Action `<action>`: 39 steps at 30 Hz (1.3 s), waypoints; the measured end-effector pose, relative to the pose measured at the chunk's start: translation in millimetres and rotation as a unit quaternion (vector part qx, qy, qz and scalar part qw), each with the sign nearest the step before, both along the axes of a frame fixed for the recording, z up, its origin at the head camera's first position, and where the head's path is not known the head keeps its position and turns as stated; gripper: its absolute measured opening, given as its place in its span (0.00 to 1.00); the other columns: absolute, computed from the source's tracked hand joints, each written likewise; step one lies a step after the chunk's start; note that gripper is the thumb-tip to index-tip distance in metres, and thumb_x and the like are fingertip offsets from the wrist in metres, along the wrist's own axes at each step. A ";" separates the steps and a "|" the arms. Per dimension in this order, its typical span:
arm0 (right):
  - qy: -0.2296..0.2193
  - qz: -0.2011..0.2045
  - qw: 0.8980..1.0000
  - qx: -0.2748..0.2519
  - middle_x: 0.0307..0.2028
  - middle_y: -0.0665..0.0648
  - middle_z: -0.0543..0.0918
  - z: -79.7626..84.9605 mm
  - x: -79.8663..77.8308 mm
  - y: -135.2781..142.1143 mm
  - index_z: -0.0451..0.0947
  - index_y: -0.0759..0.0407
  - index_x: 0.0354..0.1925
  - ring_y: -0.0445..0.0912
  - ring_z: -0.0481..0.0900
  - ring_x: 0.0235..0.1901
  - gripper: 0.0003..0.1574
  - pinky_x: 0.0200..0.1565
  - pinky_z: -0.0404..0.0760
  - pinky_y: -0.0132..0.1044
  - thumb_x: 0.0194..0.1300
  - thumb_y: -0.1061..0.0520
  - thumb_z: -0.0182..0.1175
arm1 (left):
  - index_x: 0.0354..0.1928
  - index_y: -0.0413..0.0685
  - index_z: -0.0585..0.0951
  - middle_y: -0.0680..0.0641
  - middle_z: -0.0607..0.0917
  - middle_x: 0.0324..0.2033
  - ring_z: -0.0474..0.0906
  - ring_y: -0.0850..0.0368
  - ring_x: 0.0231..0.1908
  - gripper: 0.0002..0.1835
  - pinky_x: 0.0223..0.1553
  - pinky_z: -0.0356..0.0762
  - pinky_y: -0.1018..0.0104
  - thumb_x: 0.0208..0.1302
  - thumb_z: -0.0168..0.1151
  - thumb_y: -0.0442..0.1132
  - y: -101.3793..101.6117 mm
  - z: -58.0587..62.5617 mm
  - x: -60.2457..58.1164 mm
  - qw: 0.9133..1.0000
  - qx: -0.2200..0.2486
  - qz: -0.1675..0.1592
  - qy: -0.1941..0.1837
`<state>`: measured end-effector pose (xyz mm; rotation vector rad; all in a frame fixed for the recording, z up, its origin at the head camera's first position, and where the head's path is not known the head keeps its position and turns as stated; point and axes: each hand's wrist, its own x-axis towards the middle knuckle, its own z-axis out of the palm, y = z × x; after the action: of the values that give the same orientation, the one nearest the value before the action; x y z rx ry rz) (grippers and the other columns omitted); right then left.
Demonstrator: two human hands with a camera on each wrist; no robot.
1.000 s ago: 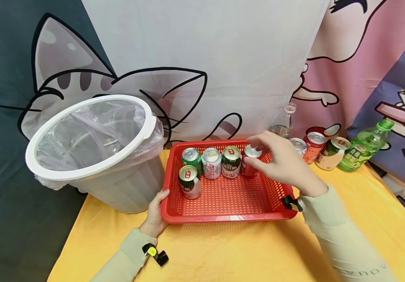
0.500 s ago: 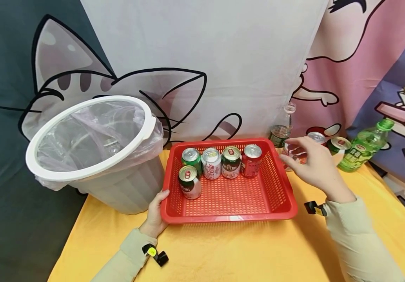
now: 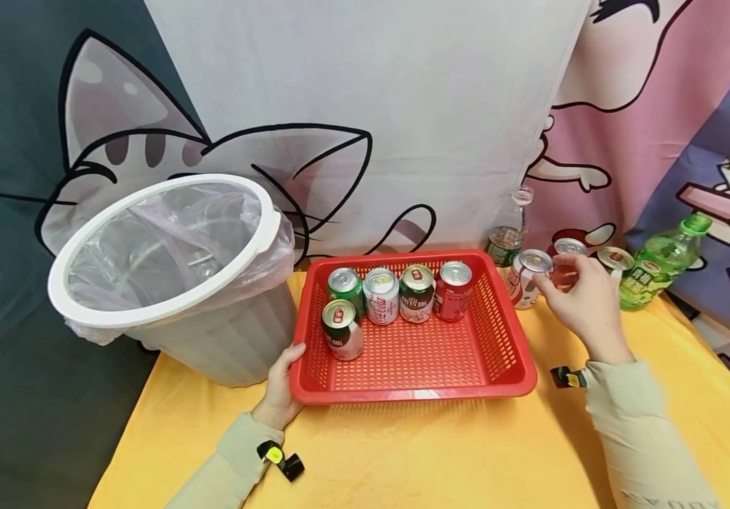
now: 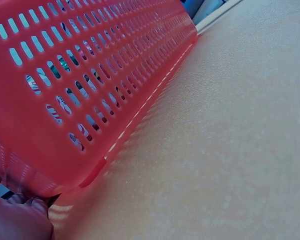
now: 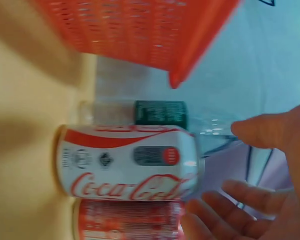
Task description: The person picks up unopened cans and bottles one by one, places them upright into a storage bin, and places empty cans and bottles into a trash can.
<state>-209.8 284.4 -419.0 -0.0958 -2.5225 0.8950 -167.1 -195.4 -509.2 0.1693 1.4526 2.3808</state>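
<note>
While its thumb stood well apart from its fingers with nothing between them, the right hand [image 3: 587,307] was the nearer to two upright cans: the red can [image 5: 132,220] by its fingertips, contact unclear, and the white can [image 5: 129,162] just to its left, lettered "Coca-Cola". Farther left, the left hand [image 3: 278,385] gripped one end of the red basket [image 3: 415,393]. Inside, a pale can [image 3: 381,297] also read "Coca-Cola"; a dark green can [image 3: 417,293] bore Chinese characters.

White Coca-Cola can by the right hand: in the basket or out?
Out: the head view shows the white can standing on the yellow cloth, right of the red basket.
</note>
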 end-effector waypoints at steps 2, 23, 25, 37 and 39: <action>-0.003 -0.012 1.000 -0.016 0.46 0.73 0.82 -6.2 -3.0 -0.4 0.76 0.70 0.60 0.67 0.78 0.50 0.32 0.64 0.58 0.65 0.65 0.51 0.68 | 0.70 0.60 0.59 0.59 0.79 0.57 0.77 0.59 0.57 0.22 0.60 0.78 0.60 0.78 0.39 0.50 0.1 -0.5 0.0 1.000 0.003 -0.001 0.001; -0.008 -0.146 0.989 -0.039 0.58 0.74 0.73 -47.7 -29.3 -23.8 0.69 0.69 0.66 0.69 0.71 0.59 0.51 0.60 0.67 0.65 0.58 0.37 0.72 | 0.71 0.59 0.57 0.59 0.78 0.57 0.77 0.58 0.57 0.23 0.60 0.78 0.61 0.77 0.39 0.49 0.7 1.2 0.2 1.000 0.000 -0.003 0.004; 0.001 -0.156 0.987 -0.035 0.57 0.74 0.74 -49.3 -31.4 -26.0 0.69 0.69 0.65 0.69 0.72 0.58 0.52 0.59 0.68 0.65 0.57 0.37 0.73 | 0.71 0.59 0.57 0.59 0.78 0.57 0.76 0.58 0.57 0.24 0.60 0.78 0.61 0.77 0.39 0.49 0.6 1.3 0.4 1.000 -0.002 -0.003 0.005; 0.027 -0.170 0.985 -0.025 0.55 0.72 0.78 -55.4 -31.5 -29.6 0.72 0.68 0.63 0.70 0.74 0.56 0.48 0.60 0.69 0.65 0.57 0.37 0.72 | 0.72 0.57 0.56 0.58 0.78 0.58 0.76 0.57 0.58 0.25 0.60 0.78 0.60 0.78 0.38 0.50 1.1 3.0 1.1 1.000 -0.002 -0.002 -0.003; 0.028 -0.167 0.985 -0.027 0.55 0.73 0.79 -56.3 -29.5 -29.4 0.72 0.68 0.63 0.70 0.75 0.56 0.48 0.60 0.68 0.65 0.57 0.38 0.72 | 0.72 0.57 0.55 0.58 0.78 0.58 0.76 0.57 0.58 0.25 0.60 0.78 0.59 0.77 0.39 0.50 1.4 3.4 1.3 1.000 -0.003 -0.001 -0.005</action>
<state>-239.3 255.0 -475.3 -0.4879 -2.3355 0.8145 -165.7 -194.0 -505.8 0.1563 1.4536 2.3719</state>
